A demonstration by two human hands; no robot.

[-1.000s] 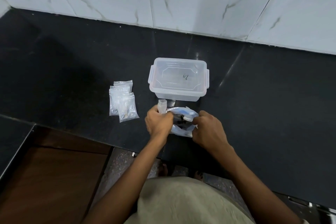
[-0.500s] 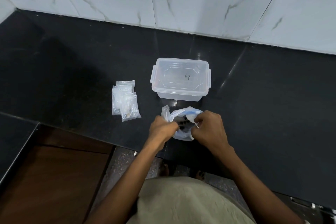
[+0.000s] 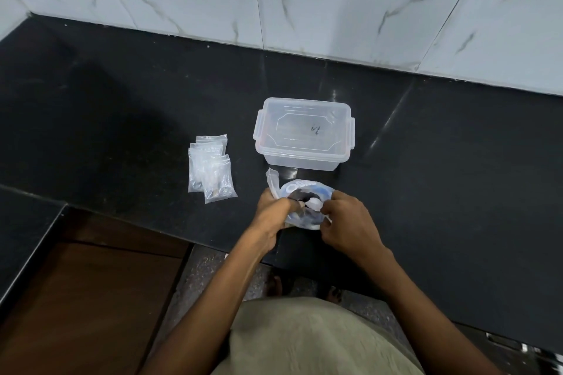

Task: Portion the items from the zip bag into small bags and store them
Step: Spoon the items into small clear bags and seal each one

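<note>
Hidden: dark contents of the zip bag (image 3: pixel 301 192) cannot be identified; both hands cover its near edge. The left hand (image 3: pixel 272 213) fingertips go into the bag mouth, so whether they pinch an item cannot be told.
Right hand (image 3: pixel 347 222): fingers curled, pinching the bag's right rim along with a small white piece.
Zip bag: clear crumpled plastic with blue print, mouth held open in a round shape, on the desk (image 3: pixel 122 119) just in front of the container (image 3: pixel 304 134).
Container: translucent rectangular plastic box, lid on, clip tabs at both ends.
Writing: a dark handwritten mark on the lid, not legible; white letters on the bag's blue band, unreadable.
Small bags (image 3: pixel 211 167): overlapping clear pouches, lying flat left of the container, well apart from the hands; contents unclear.
Desk: polished black stone, glossy.
Wall (image 3: pixel 335 0): white marble-veined tiles.
</note>
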